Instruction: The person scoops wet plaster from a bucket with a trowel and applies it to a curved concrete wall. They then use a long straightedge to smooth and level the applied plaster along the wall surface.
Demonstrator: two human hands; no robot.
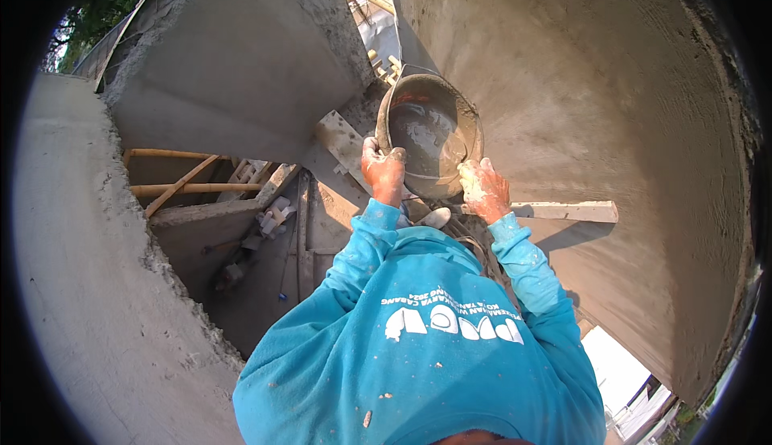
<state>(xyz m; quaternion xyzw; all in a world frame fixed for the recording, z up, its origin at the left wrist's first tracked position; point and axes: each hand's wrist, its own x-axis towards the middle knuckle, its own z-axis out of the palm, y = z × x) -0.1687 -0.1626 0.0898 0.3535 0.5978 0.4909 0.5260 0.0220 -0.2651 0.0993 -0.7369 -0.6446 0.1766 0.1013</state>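
A round, mortar-crusted bucket (470, 123) is tilted in front of me, its mouth facing up toward me. Wet grey mortar (430, 135) covers part of its inside. On the bucket's left rim my left hand (383, 173) is closed, with the thumb over the edge. My right hand (486, 191) grips the near right side of the rim, its fingers smeared with pale mortar. The bucket's thin wire handle (418, 68) stands at its far side. Both my forearms, in blue sleeves, reach forward to it.
A large plastered wall (595, 107) curves up on my right, another (241, 83) at the far left. A rough-edged concrete ledge (88, 244) runs along the left. Bamboo poles (185, 189) cross an opening below. A timber (567, 211) juts out near my right hand; a board (342, 143) lies beside the bucket.
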